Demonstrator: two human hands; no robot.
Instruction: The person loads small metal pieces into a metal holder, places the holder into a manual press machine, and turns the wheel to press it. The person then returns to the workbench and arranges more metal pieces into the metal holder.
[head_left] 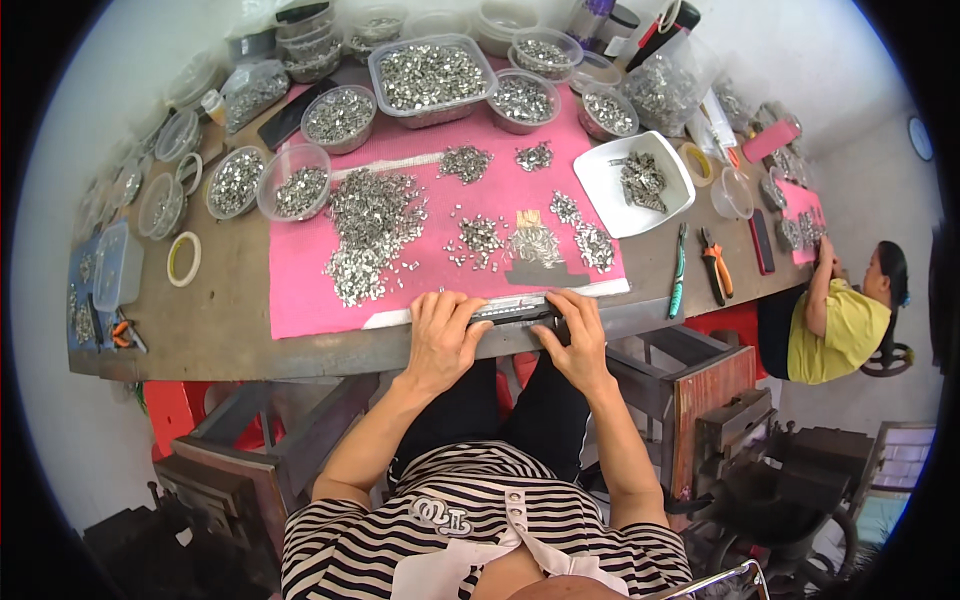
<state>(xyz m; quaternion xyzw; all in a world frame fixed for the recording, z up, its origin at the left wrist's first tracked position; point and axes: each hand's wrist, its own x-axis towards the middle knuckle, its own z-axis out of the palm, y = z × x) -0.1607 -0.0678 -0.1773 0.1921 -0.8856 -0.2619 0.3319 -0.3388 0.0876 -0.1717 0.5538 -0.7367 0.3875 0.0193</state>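
Observation:
At the table's front edge my left hand (440, 325) and my right hand (577, 338) hold the two ends of a narrow black bar (508, 315) with a row of small silver pieces along it. My thumbs press from the near side and my fingers lie on the far side. Its exact kind is too small to make out. Beyond my hands a pink mat (450, 190) carries a large heap of small metal pieces (375, 225) and several smaller piles. Some thin pieces lie in a row (535, 245) beside a grey strip (545, 275).
A white tray (605, 205) holds linked metal strips. Plastic tubs of metal parts (432, 80) line the back. At right lie a toothbrush (679, 270), orange-handled pliers (714, 265) and a phone (762, 242). Tape rolls (183, 258) lie left. A person in yellow (840, 325) sits far right.

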